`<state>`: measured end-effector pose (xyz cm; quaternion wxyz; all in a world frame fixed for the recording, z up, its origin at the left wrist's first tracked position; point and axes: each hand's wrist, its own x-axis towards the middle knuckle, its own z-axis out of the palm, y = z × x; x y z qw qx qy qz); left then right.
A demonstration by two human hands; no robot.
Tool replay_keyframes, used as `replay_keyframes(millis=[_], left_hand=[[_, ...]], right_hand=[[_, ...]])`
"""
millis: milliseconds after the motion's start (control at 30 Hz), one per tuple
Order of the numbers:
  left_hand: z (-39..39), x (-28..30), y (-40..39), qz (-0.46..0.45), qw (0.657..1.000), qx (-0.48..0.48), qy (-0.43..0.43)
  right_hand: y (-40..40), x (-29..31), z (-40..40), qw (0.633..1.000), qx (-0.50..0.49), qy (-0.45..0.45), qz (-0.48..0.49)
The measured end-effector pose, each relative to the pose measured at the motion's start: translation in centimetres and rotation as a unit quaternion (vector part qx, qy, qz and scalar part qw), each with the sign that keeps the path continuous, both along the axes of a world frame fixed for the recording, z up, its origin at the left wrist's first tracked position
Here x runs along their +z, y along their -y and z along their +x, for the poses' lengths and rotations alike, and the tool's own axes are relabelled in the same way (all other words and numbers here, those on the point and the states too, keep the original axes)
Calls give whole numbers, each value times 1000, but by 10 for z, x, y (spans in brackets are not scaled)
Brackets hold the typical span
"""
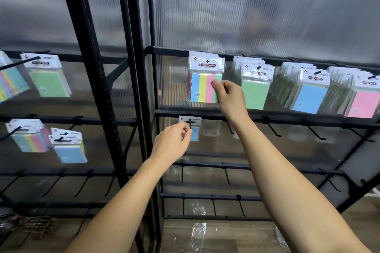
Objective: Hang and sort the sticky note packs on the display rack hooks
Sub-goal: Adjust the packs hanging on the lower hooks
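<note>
My right hand (228, 96) pinches the lower right edge of a striped pack (205, 80), thumb flat on the green strip, the other fingers curled behind it. That pack hangs on the first hook of the upper bar, its white header card threaded over the hook tip. My left hand (174, 141) is closed on a small blue pack (192, 129) one bar lower, fingertips bunched at its left edge just beside the hook (190, 123) running through its header; I cannot tell how firmly they hold.

These packs look light and fairly stiff where the paper block sits, but the clear sleeve is glossy and probably slippery, and the punched header seems the weak spot that could tear if tugged sideways. I judge the best hold is on the block's edges, front and back, keeping the header free to slide along the hook.

Further right on the upper bar hang a green pack (255, 92), a blue one (309, 96) and a pink one (362, 103), each fronting a row. Bare hooks (274, 130) wait on the lower bars. The left rack (98, 80) carries a few more packs.
</note>
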<state>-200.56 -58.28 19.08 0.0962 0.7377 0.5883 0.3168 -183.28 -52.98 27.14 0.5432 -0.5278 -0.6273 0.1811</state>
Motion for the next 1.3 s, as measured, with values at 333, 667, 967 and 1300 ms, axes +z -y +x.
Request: replay_keyframes(millis=[333,667,967,1300], left_hand=[[-6,-9,-7,1,1000,1,-3],[-18,-49,-12,-76,996,38,-20],[-20,-78,-12,-120,990,66,-14],[-14,-81,-47,-134,984,120,-19]], right_hand=[[-9,-9,-4,1000,-7,-3,-17],[4,-100,-7,972,24,57,-226],[-10,-159,-4,942,28,137,-306],[-67,-177,-8,933,14,142,-331]])
